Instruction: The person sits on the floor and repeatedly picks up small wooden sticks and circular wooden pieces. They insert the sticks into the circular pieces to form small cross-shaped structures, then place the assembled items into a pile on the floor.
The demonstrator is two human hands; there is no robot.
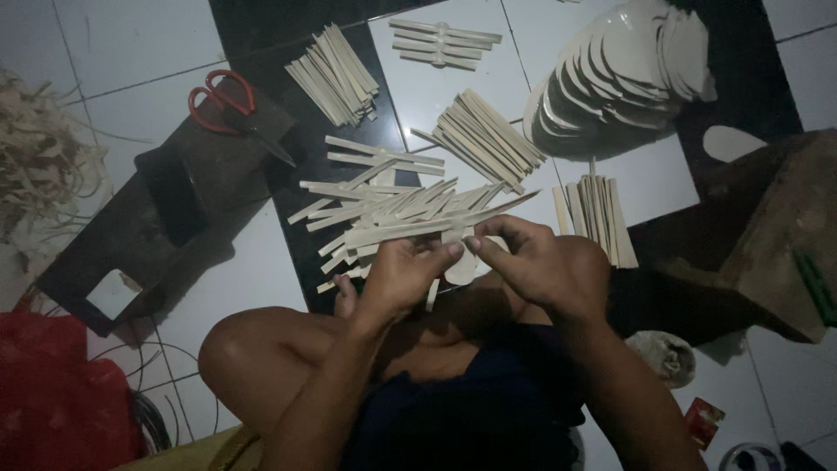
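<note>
My left hand (403, 275) and my right hand (534, 260) meet over my lap, both pinching a fan of thin pale bamboo slats (410, 214) that spreads out to the left and up. The fingertips press together near the base of the fan, where a small rounded pale piece shows. My bent knee (244, 349) lies below the left hand.
Several bundles of slats (336, 74), (484, 135), (595, 214), (445, 42) lie on the tiled floor. A stack of pale curved pieces (623, 70) sits at the upper right. Red-handled scissors (228, 106) rest on a dark wooden block (166, 209). A second wooden block (767, 235) stands right. Shavings (39, 166) lie at the left, with red cloth (52, 392) below.
</note>
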